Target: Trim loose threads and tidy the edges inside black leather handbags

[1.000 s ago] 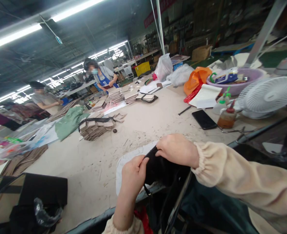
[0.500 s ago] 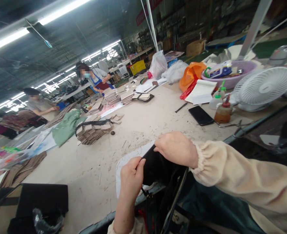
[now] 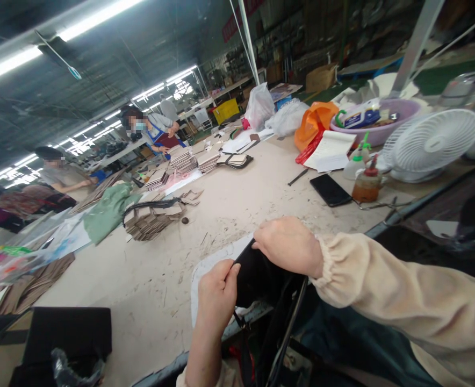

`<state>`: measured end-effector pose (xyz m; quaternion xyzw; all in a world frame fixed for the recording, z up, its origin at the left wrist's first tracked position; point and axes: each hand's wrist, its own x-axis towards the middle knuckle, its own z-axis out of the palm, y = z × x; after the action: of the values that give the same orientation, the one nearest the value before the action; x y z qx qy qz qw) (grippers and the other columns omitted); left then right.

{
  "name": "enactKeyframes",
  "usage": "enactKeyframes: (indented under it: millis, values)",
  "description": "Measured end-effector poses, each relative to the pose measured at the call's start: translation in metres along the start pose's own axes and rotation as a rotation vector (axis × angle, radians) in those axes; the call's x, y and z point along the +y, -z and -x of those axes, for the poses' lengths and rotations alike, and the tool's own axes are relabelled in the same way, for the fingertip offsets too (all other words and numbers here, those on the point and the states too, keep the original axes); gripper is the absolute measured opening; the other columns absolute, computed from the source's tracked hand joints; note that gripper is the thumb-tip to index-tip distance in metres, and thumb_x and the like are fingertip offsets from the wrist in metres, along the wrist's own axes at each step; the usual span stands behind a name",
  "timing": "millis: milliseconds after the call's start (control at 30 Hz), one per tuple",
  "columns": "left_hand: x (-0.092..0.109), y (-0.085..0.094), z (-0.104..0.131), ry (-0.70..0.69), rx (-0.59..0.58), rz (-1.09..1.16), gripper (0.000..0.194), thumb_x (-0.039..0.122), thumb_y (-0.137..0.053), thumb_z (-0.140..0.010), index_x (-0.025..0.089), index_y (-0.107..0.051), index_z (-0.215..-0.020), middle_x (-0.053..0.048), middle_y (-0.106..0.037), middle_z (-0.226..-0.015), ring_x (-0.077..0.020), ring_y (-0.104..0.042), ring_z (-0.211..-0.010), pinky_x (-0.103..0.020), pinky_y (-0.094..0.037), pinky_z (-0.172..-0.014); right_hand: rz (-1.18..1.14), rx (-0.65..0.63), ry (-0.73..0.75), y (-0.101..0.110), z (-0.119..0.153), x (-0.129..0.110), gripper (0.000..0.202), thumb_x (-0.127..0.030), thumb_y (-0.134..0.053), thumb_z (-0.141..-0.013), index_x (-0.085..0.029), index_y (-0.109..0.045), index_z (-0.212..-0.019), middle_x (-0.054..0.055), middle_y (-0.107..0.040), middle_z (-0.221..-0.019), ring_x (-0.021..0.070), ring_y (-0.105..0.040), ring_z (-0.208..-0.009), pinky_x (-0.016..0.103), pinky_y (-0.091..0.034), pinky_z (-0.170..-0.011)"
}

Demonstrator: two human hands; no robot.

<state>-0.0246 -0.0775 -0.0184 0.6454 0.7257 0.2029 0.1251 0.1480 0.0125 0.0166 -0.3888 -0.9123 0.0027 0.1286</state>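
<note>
A black piece of fabric or soft leather (image 3: 250, 279) is stretched between my two hands at the near edge of the table. My left hand (image 3: 217, 293) pinches its left end between thumb and fingers. Higher up and to the right, my right hand (image 3: 288, 244) is closed over the upper edge of the same piece. Its lower part drops past the table edge into shadow, so its full shape is hidden. A white sheet (image 3: 201, 274) lies on the table beneath it.
Beyond my right hand lie a black phone (image 3: 331, 190), a glue bottle (image 3: 366, 183) and a white fan (image 3: 433, 142). A bundle of brown pieces (image 3: 152, 217) sits mid-table. Black folded material (image 3: 68, 336) is at lower left. Two people stand across the table.
The view has shifted very slightly. Both hands keep their grip on the black piece in nearly the same position.
</note>
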Motion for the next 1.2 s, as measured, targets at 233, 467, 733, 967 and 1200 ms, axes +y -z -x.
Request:
enactKeyframes:
  millis: [233,467,733,967,1200]
  values:
    - [0.013,0.017,-0.002,-0.057,-0.175,-0.139,0.021,0.03,-0.039,-0.091,0.022,-0.058,-0.093,-0.001,-0.063,-0.071,-0.0153,-0.057,-0.065,-0.025,-0.032,-0.058,-0.006,-0.011,0.014,-0.001,0.0,-0.002,0.024,-0.028,-0.049,-0.086,-0.016,-0.066,-0.074,0.008,-0.069,-0.077,0.0215,-0.064,-0.068,0.028,-0.041,-0.055]
    - [0.03,0.014,-0.023,-0.105,-0.088,-0.259,0.03,0.036,-0.044,-0.089,0.021,-0.064,-0.073,-0.003,-0.066,-0.067,-0.0162,-0.058,-0.063,-0.026,-0.03,-0.056,-0.003,-0.01,0.03,0.004,0.007,-0.003,0.022,-0.026,-0.049,-0.085,-0.016,-0.066,-0.075,0.007,-0.068,-0.078,0.0215,-0.062,-0.07,0.029,-0.041,-0.057]
    - [0.026,0.004,-0.024,-0.119,-0.006,-0.273,0.032,0.033,-0.042,-0.09,0.019,-0.058,-0.066,-0.001,-0.061,-0.061,-0.0129,-0.052,-0.057,-0.025,-0.027,-0.055,-0.013,0.06,0.053,0.007,0.019,0.015,0.023,-0.031,-0.056,-0.083,-0.016,-0.066,-0.068,0.007,-0.063,-0.075,0.0223,-0.057,-0.08,0.031,-0.039,-0.067]
    - [0.027,0.003,-0.024,-0.118,-0.016,-0.22,0.031,0.032,-0.042,-0.089,0.019,-0.056,-0.065,0.0,-0.058,-0.059,-0.0118,-0.049,-0.056,-0.024,-0.027,-0.055,0.005,0.09,-0.033,0.006,0.016,0.017,0.025,-0.032,-0.055,-0.084,-0.016,-0.066,-0.069,0.007,-0.062,-0.075,0.0218,-0.056,-0.078,0.032,-0.037,-0.066]
    - [0.029,0.002,-0.022,-0.119,-0.013,-0.216,0.033,0.033,-0.042,-0.089,0.019,-0.053,-0.062,0.001,-0.054,-0.056,-0.0121,-0.048,-0.054,-0.024,-0.026,-0.054,0.022,0.091,-0.067,0.005,0.014,0.019,0.025,-0.034,-0.055,-0.084,-0.015,-0.066,-0.073,0.007,-0.063,-0.077,0.0223,-0.057,-0.078,0.032,-0.04,-0.066]
